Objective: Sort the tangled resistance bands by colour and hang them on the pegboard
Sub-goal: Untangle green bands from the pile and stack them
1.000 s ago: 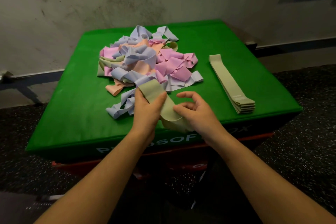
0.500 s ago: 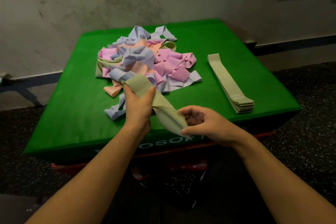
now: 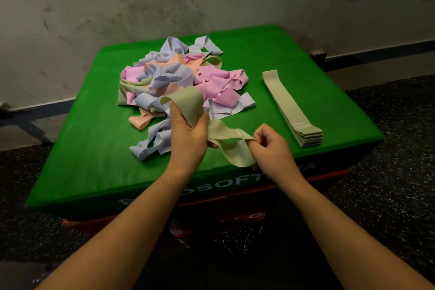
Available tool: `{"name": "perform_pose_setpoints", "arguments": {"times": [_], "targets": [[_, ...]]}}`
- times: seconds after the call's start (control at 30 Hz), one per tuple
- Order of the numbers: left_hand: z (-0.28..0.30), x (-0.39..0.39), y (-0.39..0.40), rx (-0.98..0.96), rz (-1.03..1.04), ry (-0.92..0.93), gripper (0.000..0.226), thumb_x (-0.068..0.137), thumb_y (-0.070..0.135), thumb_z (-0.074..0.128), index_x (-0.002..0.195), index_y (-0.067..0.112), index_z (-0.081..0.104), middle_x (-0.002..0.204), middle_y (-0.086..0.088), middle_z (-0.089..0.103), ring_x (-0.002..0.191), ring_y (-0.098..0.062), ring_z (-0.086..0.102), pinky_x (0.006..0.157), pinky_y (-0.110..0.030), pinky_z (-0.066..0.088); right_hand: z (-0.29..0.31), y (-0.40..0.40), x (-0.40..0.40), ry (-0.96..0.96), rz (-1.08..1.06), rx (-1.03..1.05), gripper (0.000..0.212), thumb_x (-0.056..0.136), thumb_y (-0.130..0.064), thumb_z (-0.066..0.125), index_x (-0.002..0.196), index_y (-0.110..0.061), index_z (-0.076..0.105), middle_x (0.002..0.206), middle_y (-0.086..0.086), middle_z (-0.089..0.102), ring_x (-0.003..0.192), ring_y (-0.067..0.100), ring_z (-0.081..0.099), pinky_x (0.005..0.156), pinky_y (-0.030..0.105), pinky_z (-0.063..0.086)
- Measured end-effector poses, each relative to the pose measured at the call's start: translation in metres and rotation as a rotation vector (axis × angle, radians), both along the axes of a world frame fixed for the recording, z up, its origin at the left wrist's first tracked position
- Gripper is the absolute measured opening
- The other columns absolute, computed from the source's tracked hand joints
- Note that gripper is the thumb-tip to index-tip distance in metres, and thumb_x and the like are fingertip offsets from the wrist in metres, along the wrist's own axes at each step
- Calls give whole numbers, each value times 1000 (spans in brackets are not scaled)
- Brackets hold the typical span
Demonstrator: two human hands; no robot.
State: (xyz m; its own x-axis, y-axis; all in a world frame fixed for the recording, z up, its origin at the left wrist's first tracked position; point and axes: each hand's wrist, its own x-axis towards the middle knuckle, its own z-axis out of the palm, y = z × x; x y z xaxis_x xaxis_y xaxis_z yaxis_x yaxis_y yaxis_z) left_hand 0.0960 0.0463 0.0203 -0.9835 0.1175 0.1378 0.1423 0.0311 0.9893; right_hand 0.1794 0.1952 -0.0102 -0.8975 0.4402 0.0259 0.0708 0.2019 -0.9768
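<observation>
A pale green resistance band (image 3: pixel 195 106) is held between both hands above the near edge of the green foam plyo box (image 3: pixel 94 153). The left hand (image 3: pixel 188 139) grips its upper loop, thumb and fingers curled round the fabric, while the right hand (image 3: pixel 270 148) pinches the lower end in curled fingers. Just behind the left hand lies the tangled pile of bands (image 3: pixel 179 80), lilac, pink, peach and pale green mixed together. To the right, well apart from the pile, sits a neat stack of flat pale green bands (image 3: pixel 292 108). The box stands on dark speckled floor (image 3: pixel 388 195) before a scuffed wall (image 3: pixel 117 12).
</observation>
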Motion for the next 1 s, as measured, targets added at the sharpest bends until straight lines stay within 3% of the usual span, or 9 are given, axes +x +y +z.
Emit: {"name": "perform_pose_setpoints", "arguments": {"times": [0.1, 0.17, 0.3, 0.37, 0.47, 0.57, 0.7, 0.9, 1.0], "targets": [[1, -9, 2, 38, 25, -65, 54, 96, 17, 64, 138, 28, 32, 119, -5, 56, 93, -20, 68, 51, -27, 55, 10, 0, 0, -4, 103, -118, 32, 90, -2, 60, 73, -20, 39, 93, 6, 70, 83, 13, 60, 71, 27, 48], [0, -17, 2, 65, 37, -105, 60, 93, 17, 66, 141, 27, 31, 124, -7, 55, 104, -26, 64, 56, -28, 57, 15, 0, 1, 5, 195, -271, 31, 91, 7, 53, 83, -20, 41, 111, 4, 71, 92, 12, 65, 72, 25, 51], [-2, -24, 6, 59, 20, -126, 63, 94, 15, 65, 142, 28, 27, 124, -7, 54, 107, -26, 62, 63, -28, 58, 25, 1, 3, -17, 290, -566, 23, 92, 3, 56, 93, -20, 53, 94, -1, 71, 70, 12, 62, 54, 22, 46], [0, -24, 10, 10, 6, -81, 60, 95, 16, 64, 138, 32, 27, 116, 1, 56, 101, -17, 62, 66, -26, 59, 28, 5, 2, -52, 285, -696, 10, 89, -15, 61, 94, -20, 54, 90, 0, 68, 71, 12, 58, 57, 24, 41], [3, -23, 15, -10, -11, -57, 58, 95, 18, 65, 138, 33, 28, 111, 9, 56, 95, -12, 63, 69, -31, 61, 28, 10, 4, -70, 306, -765, 25, 85, -30, 66, 104, -17, 54, 95, 2, 65, 79, 12, 60, 66, 27, 44], [3, -22, 19, 4, -20, -47, 55, 96, 15, 63, 137, 30, 31, 116, 1, 59, 98, -14, 64, 74, -35, 61, 26, 11, 8, 14, 395, -924, 43, 80, -17, 73, 118, -16, 52, 112, 8, 69, 97, 21, 66, 80, 35, 54], [2, -22, 24, -13, -8, -72, 68, 96, 16, 62, 149, 24, 20, 128, -9, 52, 100, -16, 62, 68, -32, 61, 20, 8, 7, 3, 276, -593, 44, 83, 12, 66, 116, -15, 53, 104, 10, 65, 83, 13, 65, 69, 28, 54], [3, -26, 29, -67, -4, -56, 72, 96, 18, 63, 150, 27, 17, 125, -6, 51, 94, -13, 63, 58, -24, 57, 11, 18, 8, -21, 222, -365, 50, 86, 9, 61, 125, -23, 56, 81, 8, 57, 72, 11, 53, 63, 18, 44], [4, -29, 31, -43, -14, -82, 67, 96, 18, 64, 146, 27, 20, 128, -8, 50, 101, -20, 62, 59, -29, 59, 9, 27, 8, 50, 172, -361, 42, 87, 10, 60, 114, -22, 65, 77, 2, 57, 74, 10, 56, 69, 17, 46]]}}
